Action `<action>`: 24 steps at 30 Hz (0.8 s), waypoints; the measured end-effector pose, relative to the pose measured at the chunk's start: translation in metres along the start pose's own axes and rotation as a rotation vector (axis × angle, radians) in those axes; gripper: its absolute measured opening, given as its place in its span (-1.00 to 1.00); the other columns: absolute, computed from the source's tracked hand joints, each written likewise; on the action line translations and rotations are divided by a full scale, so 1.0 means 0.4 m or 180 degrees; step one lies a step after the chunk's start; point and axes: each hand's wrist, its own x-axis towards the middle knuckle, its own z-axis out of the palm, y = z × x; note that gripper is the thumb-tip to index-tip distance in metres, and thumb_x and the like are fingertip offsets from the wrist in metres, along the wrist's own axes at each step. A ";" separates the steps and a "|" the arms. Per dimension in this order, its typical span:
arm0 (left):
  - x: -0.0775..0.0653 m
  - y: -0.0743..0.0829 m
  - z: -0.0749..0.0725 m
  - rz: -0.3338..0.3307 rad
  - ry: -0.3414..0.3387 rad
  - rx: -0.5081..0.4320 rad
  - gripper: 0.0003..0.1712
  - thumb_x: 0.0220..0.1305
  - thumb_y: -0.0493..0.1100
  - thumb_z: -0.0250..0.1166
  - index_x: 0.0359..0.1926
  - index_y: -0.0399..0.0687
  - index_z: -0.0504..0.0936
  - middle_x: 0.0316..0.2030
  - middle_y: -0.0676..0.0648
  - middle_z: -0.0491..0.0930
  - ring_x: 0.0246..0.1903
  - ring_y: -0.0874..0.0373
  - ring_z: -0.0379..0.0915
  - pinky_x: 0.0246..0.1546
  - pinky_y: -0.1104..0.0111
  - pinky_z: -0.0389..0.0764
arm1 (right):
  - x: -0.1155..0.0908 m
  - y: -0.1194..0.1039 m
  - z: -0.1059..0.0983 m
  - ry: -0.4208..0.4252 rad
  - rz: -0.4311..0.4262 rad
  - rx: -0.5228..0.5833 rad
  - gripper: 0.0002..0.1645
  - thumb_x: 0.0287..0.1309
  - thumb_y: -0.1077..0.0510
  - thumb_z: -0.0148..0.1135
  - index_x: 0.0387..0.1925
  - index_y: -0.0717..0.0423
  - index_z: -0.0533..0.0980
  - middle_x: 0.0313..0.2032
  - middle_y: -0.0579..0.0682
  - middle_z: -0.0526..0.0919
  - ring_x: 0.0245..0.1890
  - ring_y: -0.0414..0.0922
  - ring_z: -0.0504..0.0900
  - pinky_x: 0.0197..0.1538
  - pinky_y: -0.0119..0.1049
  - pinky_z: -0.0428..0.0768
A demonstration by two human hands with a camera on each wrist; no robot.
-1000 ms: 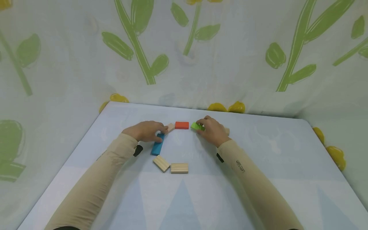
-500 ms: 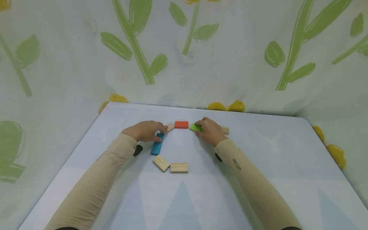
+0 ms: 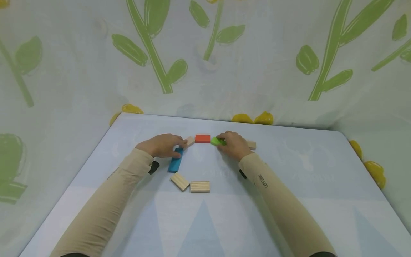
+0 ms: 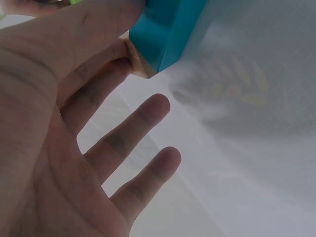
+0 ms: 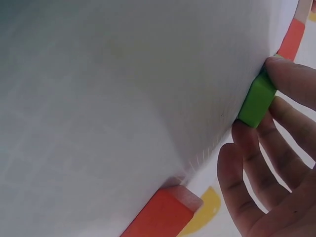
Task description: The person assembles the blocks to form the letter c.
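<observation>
My right hand pinches a green wooden block between thumb and fingers. In the head view its left end sits against or very near a red block. My left hand rests at a blue block and a pale wooden block. Its thumb lies on the blue block and fingertips touch the pale block; the other fingers are extended. These blocks lie flat, end to end, in a curved row. My hands hide parts of the green, blue and pale blocks.
Two plain wooden blocks lie at the row's near end. Right of my right hand is a pale block; the right wrist view has another red block. A white cloth wall with printed leaves stands behind the table.
My right hand has shifted slightly left with the green block, narrowing the gap to the red block. The pale block at right shows more. My left hand has stayed in place.
</observation>
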 end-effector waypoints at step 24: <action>0.001 -0.008 0.005 -0.0004 0.0018 0.0012 -0.43 0.38 -0.07 0.36 0.38 0.06 0.53 0.43 -0.09 0.37 0.44 -0.10 0.21 0.41 -0.05 0.29 | -0.040 0.002 -0.029 0.0066 -0.0149 -0.0137 -0.37 0.22 0.06 0.46 0.30 0.04 0.53 0.17 0.07 0.59 0.14 0.00 0.57 0.24 -0.04 0.55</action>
